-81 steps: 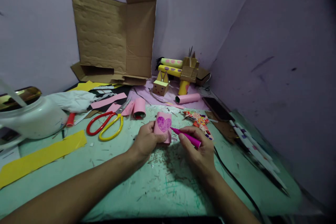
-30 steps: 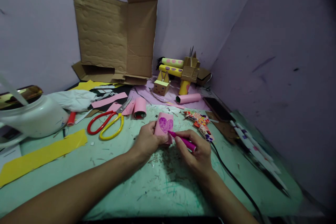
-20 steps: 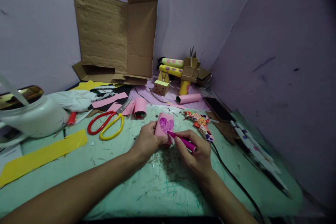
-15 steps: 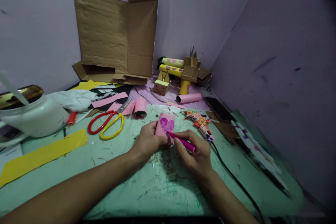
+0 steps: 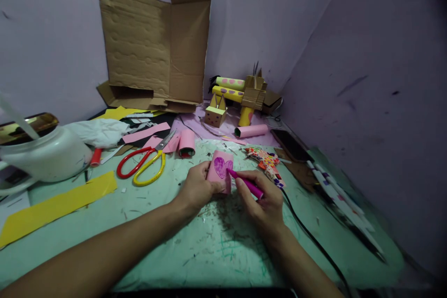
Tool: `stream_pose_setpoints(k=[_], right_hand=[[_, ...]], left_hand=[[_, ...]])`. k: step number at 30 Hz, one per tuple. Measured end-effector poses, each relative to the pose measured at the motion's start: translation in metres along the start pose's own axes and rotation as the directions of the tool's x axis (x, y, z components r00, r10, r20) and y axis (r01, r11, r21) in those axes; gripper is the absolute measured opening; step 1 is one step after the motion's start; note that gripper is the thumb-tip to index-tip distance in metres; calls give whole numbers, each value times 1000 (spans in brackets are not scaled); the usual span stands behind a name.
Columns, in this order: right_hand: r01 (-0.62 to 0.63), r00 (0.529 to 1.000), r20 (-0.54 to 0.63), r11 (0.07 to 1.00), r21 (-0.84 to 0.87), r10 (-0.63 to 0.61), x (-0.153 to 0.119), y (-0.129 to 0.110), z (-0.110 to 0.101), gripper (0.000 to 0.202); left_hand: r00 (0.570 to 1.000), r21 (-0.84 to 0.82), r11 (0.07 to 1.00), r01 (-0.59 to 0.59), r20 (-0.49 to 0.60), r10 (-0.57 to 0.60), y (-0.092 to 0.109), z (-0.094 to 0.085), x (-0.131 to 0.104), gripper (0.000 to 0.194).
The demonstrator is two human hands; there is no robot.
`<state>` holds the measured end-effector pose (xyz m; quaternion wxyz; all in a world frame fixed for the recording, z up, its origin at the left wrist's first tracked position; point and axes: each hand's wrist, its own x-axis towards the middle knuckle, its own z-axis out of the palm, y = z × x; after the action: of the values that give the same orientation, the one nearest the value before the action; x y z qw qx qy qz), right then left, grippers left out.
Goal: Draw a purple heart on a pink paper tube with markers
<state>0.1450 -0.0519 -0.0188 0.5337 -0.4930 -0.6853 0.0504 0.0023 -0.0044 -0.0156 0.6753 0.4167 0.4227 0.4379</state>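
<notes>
My left hand (image 5: 199, 185) is closed around a pink paper-covered tube (image 5: 218, 182), holding it above the green table cover. A purple heart (image 5: 220, 167) filled with marker strokes faces me on the tube. Between the fingers of my right hand (image 5: 262, 198) is a magenta marker (image 5: 250, 187), its tip at the right side of the heart. Left of my hands lie scissors (image 5: 149, 160) with one red and one yellow handle. Another pink tube (image 5: 186, 143) stands just behind them, and a third pink tube (image 5: 251, 131) lies further back.
A white pot (image 5: 52, 156) and a yellow paper strip (image 5: 59, 207) are at the left. Folded cardboard (image 5: 153, 46) leans on the back wall near a small cardboard box with ears (image 5: 215, 112). A patterned glue gun (image 5: 265, 162) with a black cord, a phone (image 5: 292, 145) and several markers (image 5: 337, 195) lie right.
The marker tip has moved from the heart's lower middle to its right edge, slightly up. My right hand has shifted slightly right; my left hand still holds the tube.
</notes>
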Motion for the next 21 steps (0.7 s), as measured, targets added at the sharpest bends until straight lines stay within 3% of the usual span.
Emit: stream_pose_setpoints(k=[5,9,13,21], right_hand=[[27,998,64,999,24,-29,1,0,1,9],[24,1000,5,1000,5,-24,1,-1,1,10],[38,997,67,999,39,-41,1,-2,0,9],[-16,999,-45,1000,19,17,1,3,4,12]], left_hand=[[1000,10,1000,-17,15,17,0,-1,0,34],[1000,5,1000,-18,9,18,0,-1,0,38],[1000,7,1000,-17,14,17,0,-1,1,35],[999,92,995,-50,25,48,-1,-4,1,40]])
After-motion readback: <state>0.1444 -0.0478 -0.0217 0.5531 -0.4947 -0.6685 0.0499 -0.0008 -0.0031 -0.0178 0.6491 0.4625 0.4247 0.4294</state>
